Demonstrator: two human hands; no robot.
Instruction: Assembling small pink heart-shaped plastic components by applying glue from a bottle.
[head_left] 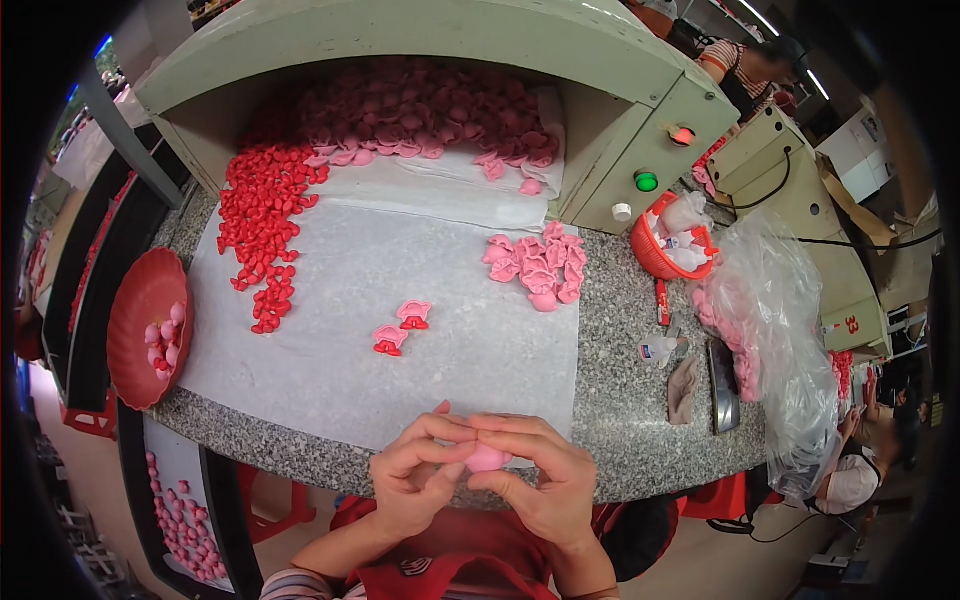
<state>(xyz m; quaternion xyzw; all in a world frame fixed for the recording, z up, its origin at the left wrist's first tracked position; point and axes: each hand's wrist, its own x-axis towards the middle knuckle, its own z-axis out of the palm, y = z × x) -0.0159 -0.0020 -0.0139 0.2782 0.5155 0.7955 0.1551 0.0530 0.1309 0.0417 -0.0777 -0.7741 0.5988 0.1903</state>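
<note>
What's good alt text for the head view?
A person's left hand and right hand hold a small pink piece over a white sheet's near edge. Two pink-and-red pieces lie mid-sheet, with loose red pieces to the left and a pink cluster to the right. A pale green housing stands behind.

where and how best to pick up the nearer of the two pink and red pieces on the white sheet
Probably by its pink part, pinched across the left and right edges, coming from above and the near left: it lies low with its red part toward the person, and the other piece sits close at its far right.
</note>
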